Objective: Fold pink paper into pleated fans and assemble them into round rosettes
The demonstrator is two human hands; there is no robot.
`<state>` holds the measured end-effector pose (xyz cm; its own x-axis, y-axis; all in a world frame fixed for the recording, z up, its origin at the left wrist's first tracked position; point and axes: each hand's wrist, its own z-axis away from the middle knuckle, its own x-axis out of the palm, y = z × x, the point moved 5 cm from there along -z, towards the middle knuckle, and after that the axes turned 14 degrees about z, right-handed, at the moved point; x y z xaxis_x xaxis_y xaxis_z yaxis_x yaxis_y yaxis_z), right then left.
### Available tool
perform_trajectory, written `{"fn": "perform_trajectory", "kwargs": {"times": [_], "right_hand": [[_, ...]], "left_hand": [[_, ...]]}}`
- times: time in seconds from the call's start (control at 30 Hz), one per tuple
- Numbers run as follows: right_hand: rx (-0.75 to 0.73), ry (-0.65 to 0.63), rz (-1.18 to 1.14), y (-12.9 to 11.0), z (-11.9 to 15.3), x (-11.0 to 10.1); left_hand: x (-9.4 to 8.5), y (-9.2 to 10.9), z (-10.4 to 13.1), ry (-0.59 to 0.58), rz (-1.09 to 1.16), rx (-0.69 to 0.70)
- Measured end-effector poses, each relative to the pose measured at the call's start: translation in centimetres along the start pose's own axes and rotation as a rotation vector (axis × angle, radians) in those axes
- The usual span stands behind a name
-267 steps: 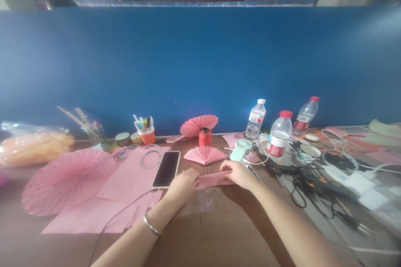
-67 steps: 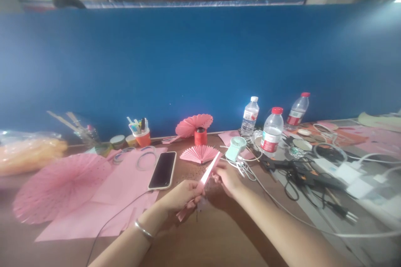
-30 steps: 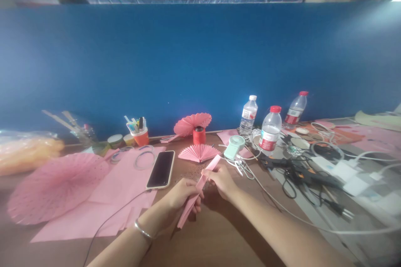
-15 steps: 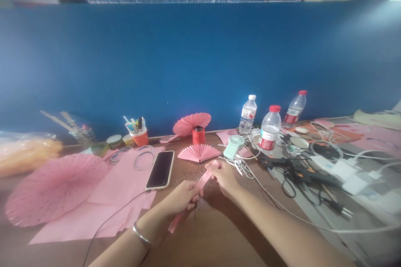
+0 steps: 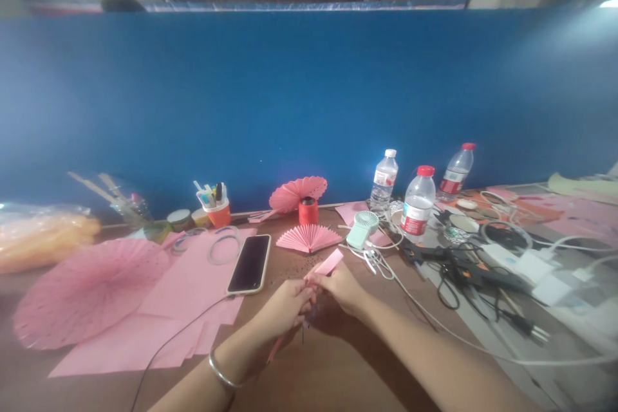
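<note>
My left hand [image 5: 288, 304], with a silver bangle on its wrist, is closed on a narrow folded pink paper strip [image 5: 331, 262]. My right hand [image 5: 340, 286] grips the same strip near its upper end, and the fingers of both hands meet around its middle. The strip's lower end sticks out below my left hand. Just beyond my hands, a pleated pink fan [image 5: 309, 238] lies open on the table, in front of a red container [image 5: 308, 211]. Behind that stands another pink pleated fan [image 5: 298, 193].
Pink sheets [image 5: 183, 283] and a large round pink fan [image 5: 91, 293] lie left, beside a phone [image 5: 249, 264] and a pen cup [image 5: 218, 212]. To the right are a small green fan [image 5: 362, 229], bottles [image 5: 418, 205], cables and a power strip [image 5: 506, 259].
My right hand has moved down the strip toward my left hand, and the two now meet. The strip's upper end has tilted rightward. The view has shifted slightly.
</note>
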<state>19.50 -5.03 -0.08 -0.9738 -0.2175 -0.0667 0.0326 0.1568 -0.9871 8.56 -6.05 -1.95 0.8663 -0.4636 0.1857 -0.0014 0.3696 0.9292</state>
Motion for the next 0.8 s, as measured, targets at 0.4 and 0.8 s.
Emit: {"fn": "perform_trajectory", "kwargs": {"times": [0.4, 0.8], "right_hand": [[0.011, 0.249, -0.129, 0.3, -0.9, -3.8], [0.082, 0.290, -0.096, 0.7, -0.6, -3.2]], "left_hand": [[-0.3, 1.1, 1.3, 0.015, -0.111, 0.015], [-0.1, 1.5, 1.5, 0.013, -0.007, -0.009]]}}
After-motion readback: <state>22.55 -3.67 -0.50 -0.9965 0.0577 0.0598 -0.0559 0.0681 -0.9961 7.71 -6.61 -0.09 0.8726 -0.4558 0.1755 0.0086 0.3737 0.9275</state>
